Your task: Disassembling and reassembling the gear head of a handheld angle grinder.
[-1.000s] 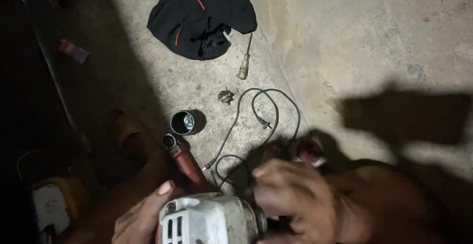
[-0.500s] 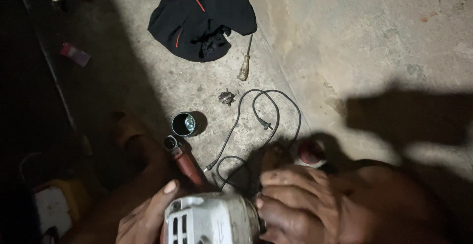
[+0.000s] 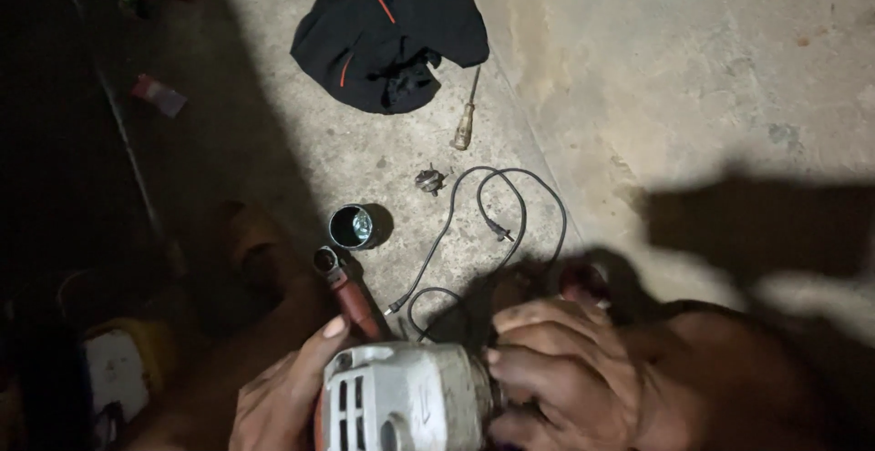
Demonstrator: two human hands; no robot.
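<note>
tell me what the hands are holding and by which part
Both hold a grey, vented power-tool housing: left hand on its left side, thumb on the top edge; right hand wrapped around its right end.

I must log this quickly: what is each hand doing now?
Left hand: fingers closed around the grey power tool.
Right hand: fingers curled on the same tool's front end.

Low in the head view, the left hand [image 3: 287, 396] grips the side of a grey power tool housing [image 3: 401, 401] while the right hand [image 3: 565, 378] wraps its fingers around its front end. Beyond them on the concrete floor [image 3: 638, 68] lie a black cord [image 3: 510, 223], a small round tin [image 3: 351, 227], a red-handled tool [image 3: 346, 292], a screwdriver [image 3: 467, 118] and a crumpled black cloth [image 3: 387, 32].
</note>
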